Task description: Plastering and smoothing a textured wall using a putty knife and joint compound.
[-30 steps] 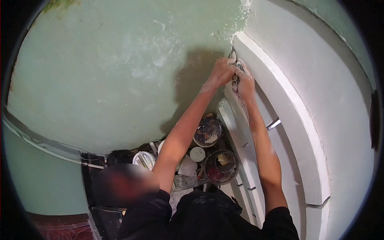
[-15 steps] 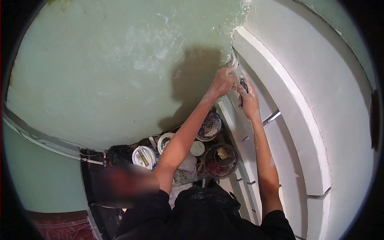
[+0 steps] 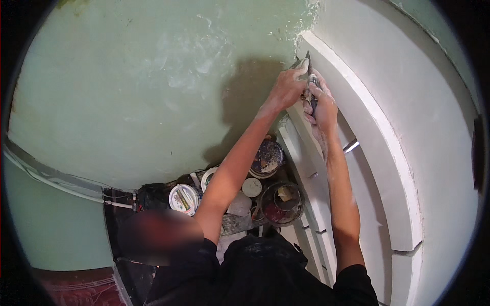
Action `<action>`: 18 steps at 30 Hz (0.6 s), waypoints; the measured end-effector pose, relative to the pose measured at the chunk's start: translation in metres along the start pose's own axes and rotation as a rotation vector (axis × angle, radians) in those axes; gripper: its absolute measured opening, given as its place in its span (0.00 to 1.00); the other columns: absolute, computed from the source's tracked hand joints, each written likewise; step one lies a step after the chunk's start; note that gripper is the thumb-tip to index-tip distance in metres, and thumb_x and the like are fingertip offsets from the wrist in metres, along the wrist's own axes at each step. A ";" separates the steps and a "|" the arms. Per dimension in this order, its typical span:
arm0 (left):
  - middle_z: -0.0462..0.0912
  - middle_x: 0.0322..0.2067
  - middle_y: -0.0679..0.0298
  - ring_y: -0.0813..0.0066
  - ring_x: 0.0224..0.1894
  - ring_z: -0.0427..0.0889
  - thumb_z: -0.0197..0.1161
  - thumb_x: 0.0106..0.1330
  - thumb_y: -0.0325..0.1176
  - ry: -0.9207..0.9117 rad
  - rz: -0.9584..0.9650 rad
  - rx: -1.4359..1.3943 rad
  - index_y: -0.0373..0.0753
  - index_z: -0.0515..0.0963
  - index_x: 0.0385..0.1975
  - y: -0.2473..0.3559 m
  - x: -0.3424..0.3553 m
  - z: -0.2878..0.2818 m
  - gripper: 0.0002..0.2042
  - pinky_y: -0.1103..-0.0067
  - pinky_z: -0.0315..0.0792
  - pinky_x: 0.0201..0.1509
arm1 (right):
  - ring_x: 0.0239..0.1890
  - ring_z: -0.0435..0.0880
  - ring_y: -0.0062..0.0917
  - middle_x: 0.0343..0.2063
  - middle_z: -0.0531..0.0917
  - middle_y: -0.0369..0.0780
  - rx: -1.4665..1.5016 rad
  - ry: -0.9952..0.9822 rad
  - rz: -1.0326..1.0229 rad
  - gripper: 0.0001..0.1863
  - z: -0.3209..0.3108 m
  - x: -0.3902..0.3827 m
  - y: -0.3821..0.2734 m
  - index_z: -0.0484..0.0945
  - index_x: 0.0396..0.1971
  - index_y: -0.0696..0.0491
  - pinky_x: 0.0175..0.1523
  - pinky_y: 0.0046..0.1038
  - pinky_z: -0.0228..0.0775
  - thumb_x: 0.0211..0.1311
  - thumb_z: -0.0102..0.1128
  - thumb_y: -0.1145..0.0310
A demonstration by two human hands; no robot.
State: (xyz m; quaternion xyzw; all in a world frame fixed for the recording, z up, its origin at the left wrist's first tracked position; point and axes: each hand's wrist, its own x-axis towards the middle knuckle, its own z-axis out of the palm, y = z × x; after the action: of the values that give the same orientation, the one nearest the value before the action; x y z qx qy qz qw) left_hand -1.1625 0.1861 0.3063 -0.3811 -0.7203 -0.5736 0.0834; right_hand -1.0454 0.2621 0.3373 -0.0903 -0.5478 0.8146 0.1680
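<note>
Both of my hands are raised close together near the corner where the green wall (image 3: 127, 102) meets a white ledge (image 3: 375, 120). My right hand (image 3: 323, 104), dusted with white, is closed around the dark handle of a putty knife (image 3: 313, 84). Its narrow blade points up beside my left hand (image 3: 286, 91). The left fingers are bent round a flat, greyish blade-like piece (image 3: 296, 65), mostly hidden by the hand. White paste shows around the left thumb and index finger.
Below my arms stand a dark bucket (image 3: 282, 217) with a smaller pot inside, a paint-stained bucket (image 3: 267, 159), a white tub (image 3: 184, 199) and a round white lid (image 3: 251, 187). White slats (image 3: 306, 160) run down on the right. A pipe (image 3: 120, 205) follows the left wall.
My right hand has moved up and turned, bringing the putty knife's blade up beside my left hand. The left hand has shifted slightly up and right.
</note>
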 end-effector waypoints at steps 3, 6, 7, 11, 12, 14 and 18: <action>0.79 0.23 0.51 0.63 0.26 0.80 0.53 0.54 0.33 -0.096 -0.038 0.014 0.30 0.79 0.40 0.003 0.006 -0.009 0.17 0.71 0.73 0.35 | 0.15 0.63 0.13 0.24 0.69 0.32 0.003 -0.011 -0.013 0.24 0.008 0.006 0.001 0.63 0.64 0.50 0.14 0.17 0.50 0.68 0.45 0.69; 0.79 0.24 0.49 0.61 0.26 0.80 0.53 0.55 0.33 -0.117 -0.030 0.050 0.30 0.79 0.37 0.002 0.014 -0.011 0.15 0.70 0.73 0.34 | 0.15 0.63 0.13 0.22 0.69 0.33 0.034 -0.010 -0.029 0.24 0.010 0.017 0.004 0.63 0.64 0.51 0.14 0.17 0.50 0.68 0.45 0.69; 0.79 0.25 0.49 0.61 0.26 0.80 0.53 0.55 0.33 -0.110 -0.021 0.055 0.30 0.78 0.35 0.000 0.017 -0.011 0.15 0.70 0.73 0.34 | 0.15 0.64 0.13 0.21 0.69 0.32 0.033 -0.003 -0.036 0.24 0.011 0.020 0.005 0.62 0.64 0.51 0.14 0.17 0.50 0.68 0.44 0.70; 0.80 0.24 0.51 0.65 0.25 0.79 0.52 0.56 0.33 -0.065 0.041 0.135 0.30 0.79 0.34 -0.009 0.030 -0.016 0.14 0.70 0.72 0.33 | 0.15 0.64 0.13 0.21 0.69 0.32 0.045 0.011 -0.045 0.25 0.019 0.035 0.009 0.61 0.65 0.51 0.14 0.18 0.50 0.68 0.44 0.70; 0.80 0.23 0.53 0.68 0.25 0.78 0.52 0.55 0.33 -0.094 -0.035 0.116 0.31 0.79 0.34 -0.012 0.036 -0.019 0.14 0.71 0.72 0.33 | 0.15 0.64 0.13 0.22 0.69 0.32 0.027 0.011 -0.039 0.25 0.022 0.040 0.007 0.61 0.65 0.51 0.14 0.18 0.50 0.68 0.44 0.70; 0.80 0.22 0.54 0.70 0.25 0.78 0.52 0.55 0.32 -0.121 -0.110 0.097 0.31 0.79 0.35 -0.013 0.042 -0.023 0.14 0.72 0.72 0.33 | 0.15 0.63 0.13 0.22 0.68 0.32 0.008 0.010 -0.034 0.25 0.026 0.044 0.007 0.60 0.65 0.51 0.14 0.18 0.50 0.68 0.44 0.70; 0.80 0.22 0.55 0.73 0.26 0.78 0.53 0.54 0.31 -0.178 -0.168 0.046 0.31 0.79 0.39 -0.009 0.039 -0.032 0.15 0.73 0.73 0.35 | 0.15 0.64 0.12 0.21 0.69 0.31 0.072 -0.028 -0.054 0.26 0.026 0.047 0.017 0.61 0.65 0.51 0.15 0.18 0.49 0.67 0.46 0.69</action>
State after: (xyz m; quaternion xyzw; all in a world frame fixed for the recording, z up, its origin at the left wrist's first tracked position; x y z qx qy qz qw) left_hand -1.2053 0.1752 0.3312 -0.3670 -0.7672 -0.5256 -0.0204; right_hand -1.1009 0.2517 0.3337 -0.0577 -0.5225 0.8302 0.1856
